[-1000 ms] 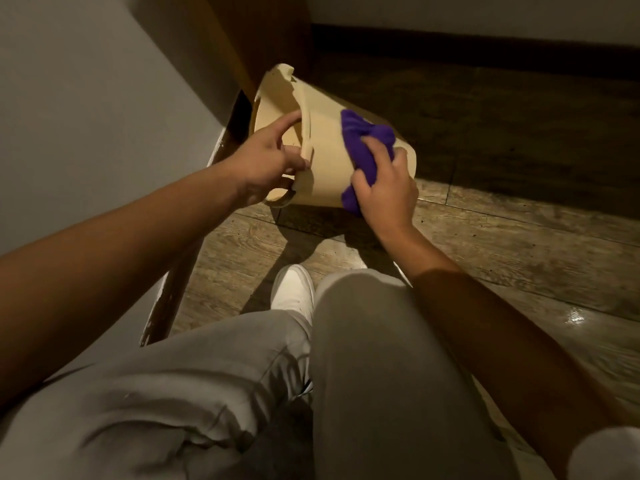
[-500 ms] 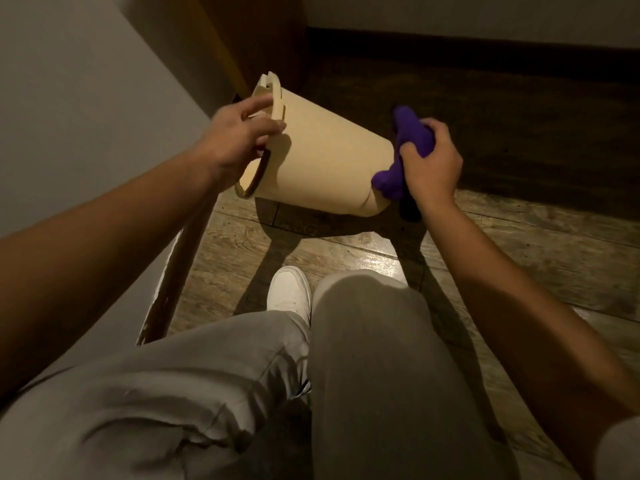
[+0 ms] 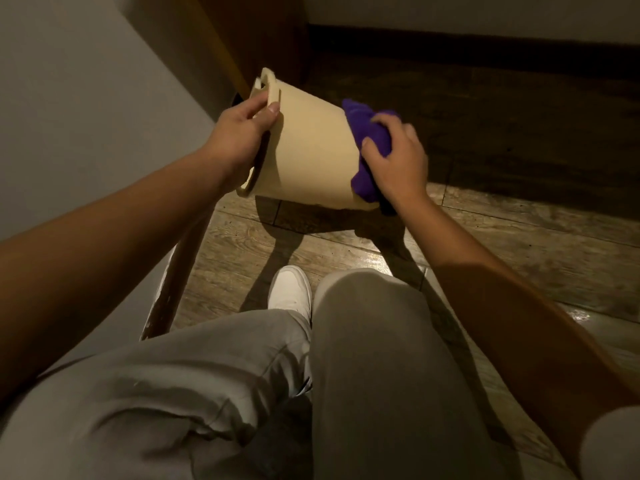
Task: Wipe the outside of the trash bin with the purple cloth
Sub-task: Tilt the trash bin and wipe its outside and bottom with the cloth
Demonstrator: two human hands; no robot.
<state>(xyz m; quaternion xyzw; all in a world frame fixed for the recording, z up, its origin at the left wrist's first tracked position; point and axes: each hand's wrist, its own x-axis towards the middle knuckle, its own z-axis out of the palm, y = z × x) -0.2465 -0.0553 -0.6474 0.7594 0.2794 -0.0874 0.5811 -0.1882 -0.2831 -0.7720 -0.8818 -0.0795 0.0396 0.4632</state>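
Note:
A cream plastic trash bin (image 3: 311, 150) is tipped on its side above the wooden floor, its open mouth toward me on the left and its base to the right. My left hand (image 3: 239, 133) grips the bin's rim, thumb on the outside. My right hand (image 3: 394, 157) presses a bunched purple cloth (image 3: 367, 140) against the outer wall near the base end. The bin's inside is hidden.
A grey wall (image 3: 86, 116) with a worn baseboard (image 3: 173, 282) runs along the left. A brown wooden panel (image 3: 249, 39) stands behind the bin. My knees in grey trousers (image 3: 363, 358) and a white shoe (image 3: 289, 289) fill the foreground over wood-plank floor (image 3: 502, 237).
The bin turned so its mouth faces left. My right hand slid the cloth along the wall to the base, then back onto the base end; my left hand shifted its grip on the rim.

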